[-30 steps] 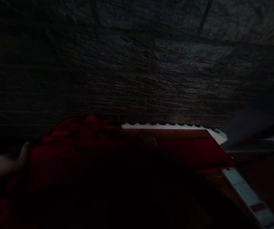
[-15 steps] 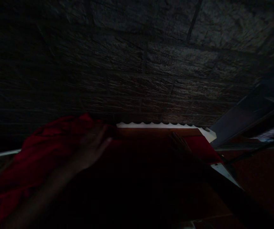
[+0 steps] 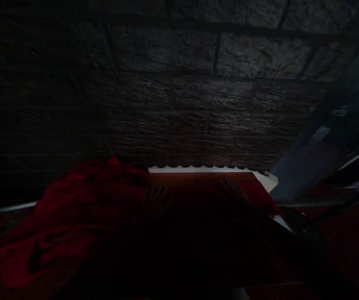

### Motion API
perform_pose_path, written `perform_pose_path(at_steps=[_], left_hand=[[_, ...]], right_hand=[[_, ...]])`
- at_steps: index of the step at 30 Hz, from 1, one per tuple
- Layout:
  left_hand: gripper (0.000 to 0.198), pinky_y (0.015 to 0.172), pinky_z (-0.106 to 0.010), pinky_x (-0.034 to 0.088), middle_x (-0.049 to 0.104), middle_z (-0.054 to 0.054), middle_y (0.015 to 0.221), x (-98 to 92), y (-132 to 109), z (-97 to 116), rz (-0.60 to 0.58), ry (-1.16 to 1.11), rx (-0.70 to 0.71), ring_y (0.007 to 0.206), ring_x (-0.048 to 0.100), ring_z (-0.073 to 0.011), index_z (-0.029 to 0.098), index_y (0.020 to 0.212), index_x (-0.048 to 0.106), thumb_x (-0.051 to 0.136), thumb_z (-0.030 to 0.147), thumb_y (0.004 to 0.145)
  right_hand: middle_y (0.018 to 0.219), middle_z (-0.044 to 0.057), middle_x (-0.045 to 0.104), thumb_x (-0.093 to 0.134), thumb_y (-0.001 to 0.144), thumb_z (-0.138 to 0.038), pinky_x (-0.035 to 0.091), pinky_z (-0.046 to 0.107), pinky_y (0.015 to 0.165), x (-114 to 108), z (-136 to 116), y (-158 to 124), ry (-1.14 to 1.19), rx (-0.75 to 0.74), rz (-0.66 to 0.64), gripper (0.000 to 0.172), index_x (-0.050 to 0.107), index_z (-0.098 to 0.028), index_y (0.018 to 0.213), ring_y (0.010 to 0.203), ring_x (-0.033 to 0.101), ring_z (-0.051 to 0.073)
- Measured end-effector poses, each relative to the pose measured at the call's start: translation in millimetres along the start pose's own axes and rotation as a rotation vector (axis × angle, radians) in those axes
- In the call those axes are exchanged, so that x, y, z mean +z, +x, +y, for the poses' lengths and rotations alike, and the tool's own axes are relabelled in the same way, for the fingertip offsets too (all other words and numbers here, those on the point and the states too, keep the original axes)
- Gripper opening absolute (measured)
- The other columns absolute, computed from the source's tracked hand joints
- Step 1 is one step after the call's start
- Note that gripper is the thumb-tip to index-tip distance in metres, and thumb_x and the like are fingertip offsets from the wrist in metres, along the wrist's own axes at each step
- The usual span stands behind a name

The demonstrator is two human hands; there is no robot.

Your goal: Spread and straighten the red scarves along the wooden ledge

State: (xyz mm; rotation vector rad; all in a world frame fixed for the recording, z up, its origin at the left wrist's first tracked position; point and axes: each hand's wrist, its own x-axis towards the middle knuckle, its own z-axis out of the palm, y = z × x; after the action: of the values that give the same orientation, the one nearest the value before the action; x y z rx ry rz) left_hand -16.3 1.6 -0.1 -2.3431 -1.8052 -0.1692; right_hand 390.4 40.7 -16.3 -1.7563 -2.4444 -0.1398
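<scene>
Head view: both hands (image 3: 155, 201) (image 3: 235, 192) touch cloth (image 3: 104, 200) (red).

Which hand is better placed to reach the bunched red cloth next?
Probably the left hand: it is nearer the bunched red cloth on that side; the right hand lies farther across.

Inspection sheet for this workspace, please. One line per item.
Surface: wooden top, white scalloped edging along its far side; near part lost in shadow.
Job's things: red cloth, bunched at left, smoother at right; too dark to tell if one piece.
Clutter: pale flat item, mostly hidden by right forearm.
Hands: left hand and right hand appear palm down on the cloth, apart, fingers spread.
Cables: none certain; dark strip at right, unclear.
Surroundings: block-patterned wall behind, grey-blue panel right; dim light.
</scene>
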Motion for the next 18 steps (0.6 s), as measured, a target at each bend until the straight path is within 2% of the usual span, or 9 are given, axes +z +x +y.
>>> perform_pose_path(at_steps=[2, 5, 6, 9, 11, 12, 14, 18], left_hand=[[0.069, 0.124, -0.062, 0.018, 0.030, -0.016, 0.165, -5.2, -4.0, -2.7, 0.012, 0.043, -0.117, 0.153, 0.026, -0.0399, 0.018, 0.158, 0.040, 0.040, 0.057, 0.101], [0.074, 0.123, -0.065, 0.017, 0.024, -0.019, 0.166, -13.4, -9.4, 23.8, 0.025, 0.013, -0.174, 0.154, 0.021, -0.0410, 0.014, 0.159, 0.036, 0.038, 0.059, 0.101], [0.074, 0.123, -0.065, 0.017, 0.021, -0.019, 0.167, -14.9, -10.3, 39.0, 0.028, -0.023, -0.139, 0.155, 0.019, -0.0407, 0.015, 0.160, 0.034, 0.035, 0.059, 0.101], [0.073, 0.124, -0.064, 0.017, 0.018, -0.013, 0.169, -11.3, -7.7, 83.8, -0.007, -0.169, 0.099, 0.157, 0.013, -0.0379, 0.020, 0.161, 0.034, 0.028, 0.063, 0.102], [0.074, 0.124, -0.065, 0.016, 0.022, -0.012, 0.168, -4.1, -3.5, 97.4, -0.016, -0.228, 0.127, 0.157, 0.015, -0.0371, 0.023, 0.160, 0.036, 0.025, 0.067, 0.101], [0.075, 0.124, -0.064, 0.016, 0.023, -0.012, 0.168, -0.9, -2.1, 96.8, -0.016, -0.238, 0.110, 0.157, 0.016, -0.0367, 0.024, 0.160, 0.036, 0.025, 0.068, 0.100], [0.077, 0.125, -0.063, 0.017, 0.023, -0.012, 0.168, 1.8, -2.8, 81.3, -0.019, -0.222, 0.036, 0.156, 0.018, -0.0361, 0.024, 0.160, 0.035, 0.026, 0.070, 0.099], [0.076, 0.125, -0.064, 0.011, 0.027, -0.016, 0.166, -12.2, -16.5, 17.9, -0.099, -0.084, -0.152, 0.156, 0.020, -0.0362, 0.018, 0.160, 0.034, 0.028, 0.065, 0.101]], right_hand=[[0.167, 0.017, 0.020, 0.035, 0.104, -0.056, 0.018, 0.053, 0.125, -0.5, -1.4, 0.6, -0.004, 0.007, -0.012, 0.070, 0.033, -0.016, 0.161, 0.156, 0.016, 0.031], [0.167, 0.017, 0.022, 0.034, 0.103, -0.055, 0.018, 0.053, 0.125, -0.7, -1.8, -1.7, -0.027, 0.004, 0.004, 0.070, 0.033, -0.015, 0.161, 0.156, 0.017, 0.032], [0.166, 0.016, 0.023, 0.033, 0.104, -0.052, 0.018, 0.054, 0.125, -0.1, -0.7, -3.4, -0.034, -0.019, 0.012, 0.067, 0.035, -0.016, 0.161, 0.156, 0.017, 0.032], [0.166, 0.009, 0.028, 0.029, 0.103, -0.038, 0.014, 0.057, 0.125, 5.2, 6.5, -7.3, -0.050, -0.116, 0.033, 0.057, 0.042, -0.024, 0.158, 0.156, 0.015, 0.031], [0.165, 0.007, 0.031, 0.029, 0.102, -0.037, 0.014, 0.060, 0.123, 11.1, 12.6, -6.8, -0.047, -0.145, 0.046, 0.057, 0.044, -0.029, 0.156, 0.156, 0.015, 0.032], [0.165, 0.008, 0.031, 0.030, 0.102, -0.039, 0.015, 0.061, 0.123, 14.3, 15.5, -5.8, -0.039, -0.144, 0.054, 0.057, 0.044, -0.030, 0.156, 0.156, 0.016, 0.033], [0.165, 0.008, 0.032, 0.033, 0.100, -0.047, 0.018, 0.063, 0.121, 20.2, 20.4, -3.4, -0.016, -0.160, 0.063, 0.060, 0.041, -0.032, 0.158, 0.155, 0.019, 0.034], [0.165, 0.007, 0.032, 0.036, 0.099, -0.045, 0.017, 0.065, 0.119, 27.4, 25.3, -2.4, -0.001, -0.216, 0.089, 0.059, 0.044, -0.034, 0.156, 0.154, 0.020, 0.036]])
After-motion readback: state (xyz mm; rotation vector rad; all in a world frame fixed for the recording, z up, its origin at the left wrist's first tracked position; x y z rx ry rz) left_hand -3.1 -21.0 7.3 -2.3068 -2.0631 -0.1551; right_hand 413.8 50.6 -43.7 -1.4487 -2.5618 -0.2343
